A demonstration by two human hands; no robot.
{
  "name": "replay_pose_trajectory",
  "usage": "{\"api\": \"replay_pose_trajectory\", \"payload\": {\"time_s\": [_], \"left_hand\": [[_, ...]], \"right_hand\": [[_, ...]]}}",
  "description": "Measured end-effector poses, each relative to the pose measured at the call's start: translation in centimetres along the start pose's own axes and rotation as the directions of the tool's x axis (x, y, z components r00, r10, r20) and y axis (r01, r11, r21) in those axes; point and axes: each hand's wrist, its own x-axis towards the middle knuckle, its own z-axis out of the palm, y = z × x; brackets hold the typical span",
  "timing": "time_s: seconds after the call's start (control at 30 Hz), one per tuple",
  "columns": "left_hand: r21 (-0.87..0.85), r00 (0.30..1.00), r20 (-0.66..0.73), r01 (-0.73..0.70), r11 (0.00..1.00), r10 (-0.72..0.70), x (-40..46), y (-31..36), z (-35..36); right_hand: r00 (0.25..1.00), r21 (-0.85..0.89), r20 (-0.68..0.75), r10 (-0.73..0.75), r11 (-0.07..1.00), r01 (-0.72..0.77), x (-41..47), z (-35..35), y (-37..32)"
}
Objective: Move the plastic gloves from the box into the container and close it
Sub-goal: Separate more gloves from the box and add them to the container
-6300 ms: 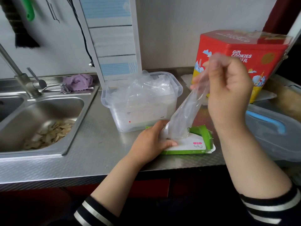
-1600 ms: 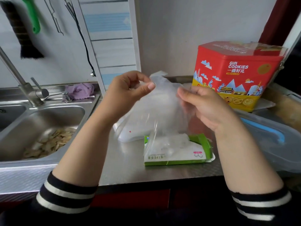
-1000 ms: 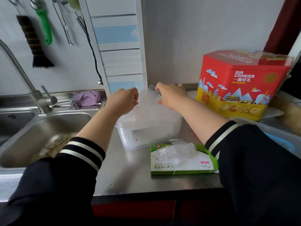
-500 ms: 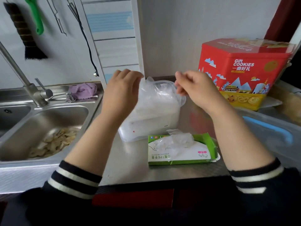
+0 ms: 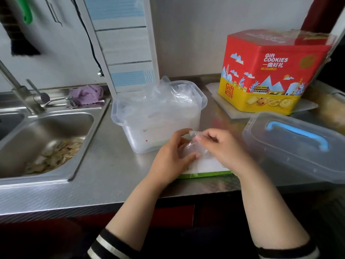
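The clear plastic container (image 5: 130, 116) stands open on the steel counter, stuffed with crumpled plastic gloves (image 5: 164, 98). In front of it lies the green and white glove box (image 5: 205, 168), mostly hidden under my hands. My left hand (image 5: 170, 157) rests on the box's left end with its fingers curved around a clear glove (image 5: 188, 147) that sticks out of the opening. My right hand (image 5: 222, 146) pinches the top of that same glove between thumb and fingers. The container's clear lid (image 5: 291, 146) with a blue handle lies to the right.
A red and yellow cookie tin (image 5: 270, 71) stands at the back right. The steel sink (image 5: 43, 143) with food scraps is at the left, its faucet (image 5: 20, 90) and a purple cloth (image 5: 85, 93) behind it. The counter's front edge runs just below my wrists.
Both hands have dropped from the top of the container down to the glove box. They now hold a fresh glove at the box's opening.
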Motion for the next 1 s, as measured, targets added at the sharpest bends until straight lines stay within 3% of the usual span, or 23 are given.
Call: {"api": "replay_pose_trajectory", "payload": {"time_s": [0.17,0.5,0.67,1.0], "left_hand": [[-0.027,0.998,0.000,0.065,0.998,-0.065,-0.1,-0.4,-0.1],[0.100,0.998,0.001,0.069,0.993,-0.069,0.0,-0.8,0.1],[0.130,0.996,0.027,0.077,0.989,-0.081,0.2,-0.5,-0.1],[0.096,0.987,0.101,0.117,0.988,-0.127,0.1,0.2,-0.3]], "right_hand": [[0.993,0.193,-0.122,0.011,0.981,0.012,-0.3,0.6,-0.5],[0.968,0.211,-0.235,-0.086,0.968,0.137,-0.9,0.7,-1.9],[0.952,0.312,-0.294,-0.083,0.933,0.178,-1.3,0.1,-3.6],[0.825,0.333,-0.524,-0.212,0.841,0.427,-1.7,-2.4,-9.6]]}}
